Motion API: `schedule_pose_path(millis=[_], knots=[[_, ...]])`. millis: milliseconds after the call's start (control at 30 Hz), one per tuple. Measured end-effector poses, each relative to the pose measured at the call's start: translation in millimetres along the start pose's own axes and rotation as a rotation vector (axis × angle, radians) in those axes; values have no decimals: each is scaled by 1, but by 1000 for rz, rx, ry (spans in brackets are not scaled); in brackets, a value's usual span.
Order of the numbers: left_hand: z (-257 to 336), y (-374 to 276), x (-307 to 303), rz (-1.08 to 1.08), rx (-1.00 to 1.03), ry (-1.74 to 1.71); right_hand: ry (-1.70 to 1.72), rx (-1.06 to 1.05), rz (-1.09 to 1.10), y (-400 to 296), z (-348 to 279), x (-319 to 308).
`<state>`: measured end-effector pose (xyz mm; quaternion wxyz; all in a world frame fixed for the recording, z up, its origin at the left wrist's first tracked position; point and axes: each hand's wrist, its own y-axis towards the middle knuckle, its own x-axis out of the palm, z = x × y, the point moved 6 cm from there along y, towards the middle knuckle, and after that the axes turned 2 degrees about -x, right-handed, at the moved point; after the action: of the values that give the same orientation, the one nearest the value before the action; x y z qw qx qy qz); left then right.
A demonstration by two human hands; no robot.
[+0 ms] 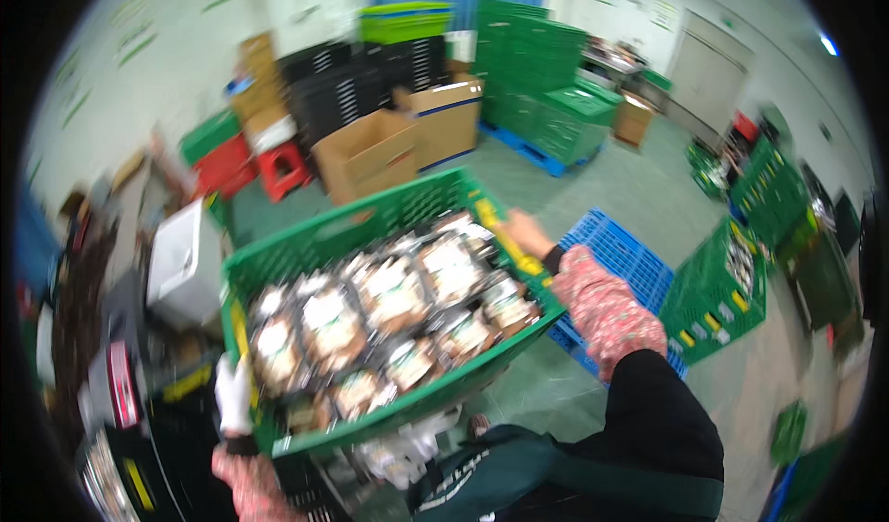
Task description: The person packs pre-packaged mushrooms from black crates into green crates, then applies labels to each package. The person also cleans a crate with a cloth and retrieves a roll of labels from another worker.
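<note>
Before me hangs a green plastic crate [417, 206], tilted in view and held clear of the floor. It is filled with several clear-wrapped packages [392, 293] bearing pale labels; glare and blur hide what they contain. My left hand [233, 393], in a white glove, grips the crate's left end beside its yellow handle strip [240, 331]. At the opposite end, my right hand [526, 234] holds the rim by another yellow strip [510, 241]. Patterned pink sleeves cover both forearms. The undersides of my fingers are hidden by the crate walls.
A blue plastic pallet [621, 262] lies on the floor to the right, next to another green crate [715, 300]. Wrapped green crates [531, 85] stand on a pallet ahead. Open cardboard boxes [371, 150] and a red stool [283, 171] are beyond my crate.
</note>
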<state>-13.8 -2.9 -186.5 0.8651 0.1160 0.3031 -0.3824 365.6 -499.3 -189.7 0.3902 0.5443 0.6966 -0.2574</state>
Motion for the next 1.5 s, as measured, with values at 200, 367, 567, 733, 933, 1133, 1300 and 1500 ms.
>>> schedule_pose_path(millis=[200,367,567,733,933,1133,1300,1500], knots=[[45,25,56,-199,-241,-220,654,-37,-97,1,62,-4],[122,14,108,-115,-240,-79,702,-232,46,-31,71,-84],[230,28,229,-282,-101,-28,1245,-7,-98,-57,194,-176],[304,22,310,-403,-9,-22,1125,188,86,-106,321,-245],[390,13,427,-566,111,-27,958,353,282,-144,463,-336],[568,-31,636,-794,686,10,961,630,559,-241,595,-424],[729,-102,834,-1249,424,-210,816,844,873,-336,669,-499],[882,-178,1014,-1521,512,-107,928,1006,1236,-388,695,-524]])
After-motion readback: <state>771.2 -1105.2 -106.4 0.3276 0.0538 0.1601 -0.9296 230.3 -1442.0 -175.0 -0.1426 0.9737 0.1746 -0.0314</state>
